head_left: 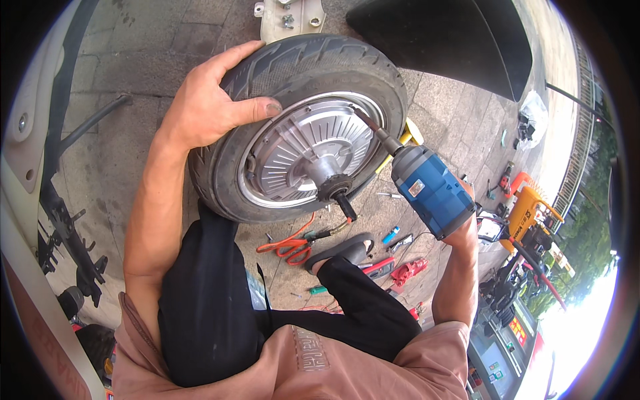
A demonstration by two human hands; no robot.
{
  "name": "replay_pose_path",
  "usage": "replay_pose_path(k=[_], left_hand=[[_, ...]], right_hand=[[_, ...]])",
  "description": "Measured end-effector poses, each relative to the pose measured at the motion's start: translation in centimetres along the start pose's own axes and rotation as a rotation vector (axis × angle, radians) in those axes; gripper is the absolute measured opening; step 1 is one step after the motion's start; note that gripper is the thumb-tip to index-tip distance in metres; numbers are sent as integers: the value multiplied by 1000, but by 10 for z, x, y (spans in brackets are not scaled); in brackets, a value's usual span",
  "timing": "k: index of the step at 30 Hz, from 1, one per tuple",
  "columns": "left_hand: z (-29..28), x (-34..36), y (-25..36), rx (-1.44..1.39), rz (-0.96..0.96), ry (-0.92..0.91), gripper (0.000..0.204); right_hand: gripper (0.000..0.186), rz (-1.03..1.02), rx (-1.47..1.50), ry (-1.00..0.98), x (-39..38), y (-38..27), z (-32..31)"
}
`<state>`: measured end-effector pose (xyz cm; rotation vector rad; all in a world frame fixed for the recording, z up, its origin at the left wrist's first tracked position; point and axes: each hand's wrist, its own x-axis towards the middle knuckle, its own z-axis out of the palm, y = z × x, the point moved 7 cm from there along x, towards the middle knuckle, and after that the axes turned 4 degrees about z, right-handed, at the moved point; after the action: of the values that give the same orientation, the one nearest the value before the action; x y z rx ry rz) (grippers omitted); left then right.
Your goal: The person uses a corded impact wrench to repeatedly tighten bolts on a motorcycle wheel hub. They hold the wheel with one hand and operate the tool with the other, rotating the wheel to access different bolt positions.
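A hub-motor wheel with a black tyre and ribbed silver cover leans tilted in front of me. My left hand grips the tyre's upper left, the thumb on the sidewall near the rim and the fingers over the tread. In my right hand is a blue cordless impact driver; most of the fingers are hidden behind its body. The driver's bit points at the upper right edge of the motor cover, close to a screw position; I cannot tell whether it touches. Orange cable runs from the axle.
Loose tools, a red multimeter and a red cloth lie on the paving by my foot. A pale metal bracket and a black panel lie beyond the wheel. A vehicle frame stands at left, an orange machine at right.
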<state>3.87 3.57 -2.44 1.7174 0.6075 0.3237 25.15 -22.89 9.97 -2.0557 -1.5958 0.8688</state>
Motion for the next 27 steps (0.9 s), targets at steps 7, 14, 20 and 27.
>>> replay_pose_path(k=[7,14,20,27], left_hand=[[0,0,0,-10,-12,0,91],[1,-1,2,-15,-40,0,86],[2,-1,4,-38,-56,-7,83],[2,-3,0,-36,-88,-30,89]], right_hand=[[59,136,30,-31,-2,8,0],[60,155,-100,-24,-26,6,-12],[35,102,-182,145,-71,14,-13],[21,580,309,330,-119,67,32]])
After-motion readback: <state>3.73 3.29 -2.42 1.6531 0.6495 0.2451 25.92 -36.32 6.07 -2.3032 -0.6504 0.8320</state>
